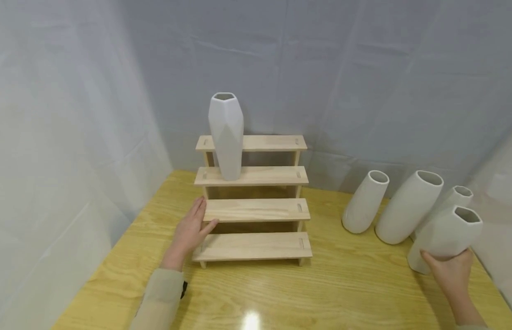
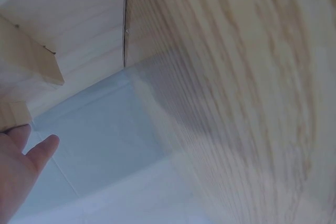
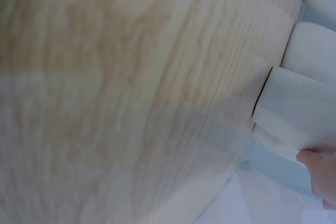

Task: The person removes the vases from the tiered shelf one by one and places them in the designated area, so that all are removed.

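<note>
A four-step wooden display stand [image 1: 256, 208] is on the table. At its left side, my left hand [image 1: 192, 230] touches the end of the second step from the bottom, fingers extended and thumb spread along the front edge. The left wrist view shows those fingertips [image 2: 43, 150] at the wood's edge. A tall white faceted vase [image 1: 228, 137] stands upright toward the left of the stand's upper steps. Over at the right, my right hand [image 1: 453, 270] grips the lower part of another white faceted vase [image 1: 445, 236], its thumb across the near side.
Behind the gripped vase is a partly hidden white vase [image 1: 454, 198]. To its left are a wide white vase [image 1: 408, 208] and a slimmer one [image 1: 366, 201]. A pale cloth [image 1: 342, 82] hangs behind the wooden table [image 1: 322, 293] and at both sides.
</note>
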Demonstrator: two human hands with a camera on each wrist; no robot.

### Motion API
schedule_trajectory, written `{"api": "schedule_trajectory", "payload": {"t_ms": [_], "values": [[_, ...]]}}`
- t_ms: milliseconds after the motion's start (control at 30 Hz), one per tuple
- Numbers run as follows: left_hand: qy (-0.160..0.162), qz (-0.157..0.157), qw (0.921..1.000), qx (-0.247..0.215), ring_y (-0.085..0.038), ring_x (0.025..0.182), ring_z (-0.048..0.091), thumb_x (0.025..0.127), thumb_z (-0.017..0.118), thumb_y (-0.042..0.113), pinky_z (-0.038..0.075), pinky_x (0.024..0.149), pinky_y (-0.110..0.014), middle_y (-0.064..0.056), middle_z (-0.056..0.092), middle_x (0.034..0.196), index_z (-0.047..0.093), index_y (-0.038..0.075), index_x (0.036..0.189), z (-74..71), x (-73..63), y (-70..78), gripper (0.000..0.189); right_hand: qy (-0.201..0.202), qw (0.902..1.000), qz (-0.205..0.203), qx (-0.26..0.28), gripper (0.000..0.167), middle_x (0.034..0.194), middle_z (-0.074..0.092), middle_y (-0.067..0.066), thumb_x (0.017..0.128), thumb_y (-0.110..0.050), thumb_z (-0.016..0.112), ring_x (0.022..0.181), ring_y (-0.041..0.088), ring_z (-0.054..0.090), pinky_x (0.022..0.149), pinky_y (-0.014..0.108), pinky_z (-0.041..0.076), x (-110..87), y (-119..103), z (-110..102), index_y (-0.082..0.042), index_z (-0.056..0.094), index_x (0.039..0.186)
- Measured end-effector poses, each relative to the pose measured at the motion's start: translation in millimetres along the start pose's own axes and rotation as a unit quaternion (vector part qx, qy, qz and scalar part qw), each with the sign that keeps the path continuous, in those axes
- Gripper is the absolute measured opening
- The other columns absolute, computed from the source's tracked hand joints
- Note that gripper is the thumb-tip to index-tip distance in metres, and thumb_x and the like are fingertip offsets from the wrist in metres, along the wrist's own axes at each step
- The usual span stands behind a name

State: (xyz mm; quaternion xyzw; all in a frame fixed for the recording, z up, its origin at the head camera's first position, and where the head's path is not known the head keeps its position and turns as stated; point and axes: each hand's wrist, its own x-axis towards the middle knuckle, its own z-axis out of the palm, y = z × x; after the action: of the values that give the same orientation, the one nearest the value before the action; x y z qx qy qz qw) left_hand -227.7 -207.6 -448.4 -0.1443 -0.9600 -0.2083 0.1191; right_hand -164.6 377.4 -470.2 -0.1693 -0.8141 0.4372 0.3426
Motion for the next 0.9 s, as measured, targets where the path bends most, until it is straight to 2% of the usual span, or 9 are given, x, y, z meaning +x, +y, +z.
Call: {"api": "schedule_trajectory", "payload": {"t_ms": [400, 500, 700, 900], "values": [[0.011, 0.004, 0.9999, 0.0, -0.031, 0.131, 0.012, 0.089, 0.037, 0.052, 0.018, 0.104, -0.044, -0.019, 0.014, 0.144, 0.017, -0.008, 0.137, 0.8, -1.2, -0.8, 0.079, -0.036, 0.9976, 0.057, 0.013, 0.076, 0.107, 0.031, -0.011, 0.066, 0.003, 0.067, 0.109, 0.02, 0.034, 0.098, 0.019, 0.023, -0.5, -5.4, -2.3, 0.002, 0.025, 0.129], [0.008, 0.001, 1.0, -0.001, -0.029, 0.131, 0.011, 0.089, 0.036, 0.053, 0.017, 0.104, -0.042, -0.018, 0.013, 0.144, 0.017, -0.007, 0.137, 1.4, -1.5, -0.7, 0.079, -0.033, 0.9981, 0.049, 0.019, 0.071, 0.104, 0.033, -0.014, 0.066, 0.004, 0.068, 0.105, 0.014, 0.037, 0.095, 0.017, 0.026, -0.8, -4.2, -2.3, -0.002, 0.03, 0.126], [0.004, 0.0, 0.9999, -0.011, -0.029, 0.132, 0.011, 0.089, 0.036, 0.053, 0.016, 0.105, -0.043, -0.017, 0.012, 0.145, 0.016, -0.006, 0.138, 0.5, -2.3, 0.2, 0.079, -0.019, 0.9992, 0.011, 0.033, 0.058, 0.093, 0.042, -0.016, 0.062, 0.008, 0.07, 0.087, -0.003, 0.041, 0.081, 0.01, 0.032, -1.2, -3.0, -2.7, -0.017, 0.044, 0.107], [0.002, -0.003, 1.0, -0.006, -0.029, 0.131, 0.011, 0.089, 0.036, 0.053, 0.017, 0.104, -0.043, -0.017, 0.012, 0.145, 0.015, -0.005, 0.138, 0.5, -1.8, 0.0, 0.079, -0.028, 0.9988, 0.004, 0.041, 0.054, 0.092, 0.047, -0.015, 0.063, 0.009, 0.07, 0.086, -0.003, 0.044, 0.073, 0.008, 0.035, -1.3, -2.4, -2.6, -0.016, 0.048, 0.105]]}}
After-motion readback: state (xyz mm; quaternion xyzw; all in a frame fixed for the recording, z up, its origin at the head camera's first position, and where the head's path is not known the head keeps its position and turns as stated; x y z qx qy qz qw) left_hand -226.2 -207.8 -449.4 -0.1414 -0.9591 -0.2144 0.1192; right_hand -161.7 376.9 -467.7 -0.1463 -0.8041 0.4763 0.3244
